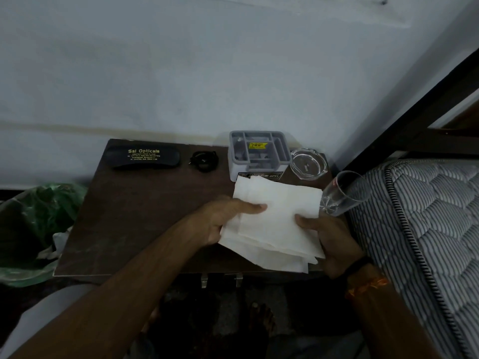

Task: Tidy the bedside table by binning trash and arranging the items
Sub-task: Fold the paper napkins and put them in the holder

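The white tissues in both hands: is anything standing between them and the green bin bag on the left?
Nothing visible blocks the way from the tissues to the bin bag: only bare table lies between.

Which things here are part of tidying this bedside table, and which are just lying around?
Part of the job:
left hand and right hand, both holding the white tissues
spectacle case
black watch
grey organiser
glass ashtray
drinking glass
green bin bag

Just lying about:
striped mattress
black bed frame
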